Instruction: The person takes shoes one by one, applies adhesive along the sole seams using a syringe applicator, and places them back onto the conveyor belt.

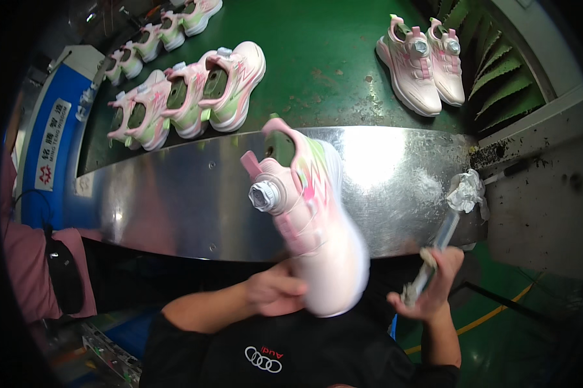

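Pale-pink dial-laced sneaker [327, 252] at centre, toe toward 6 o'clock, held by the left hand [278, 289] at the toe's 8-o'clock side; probably light, soft-uppered and firm-soled, best gripped by toe or heel, clear of its dial [264, 196]. Toward 4 o'clock, the right hand [437, 281] loosely holds a pale rod [446, 231].

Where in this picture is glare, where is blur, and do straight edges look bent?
Head view: bright glare on the metal ledge. Head view: the held shoe looks smeared at the toe. Head view: the ledge's front edge bows, and the corners fall dark.
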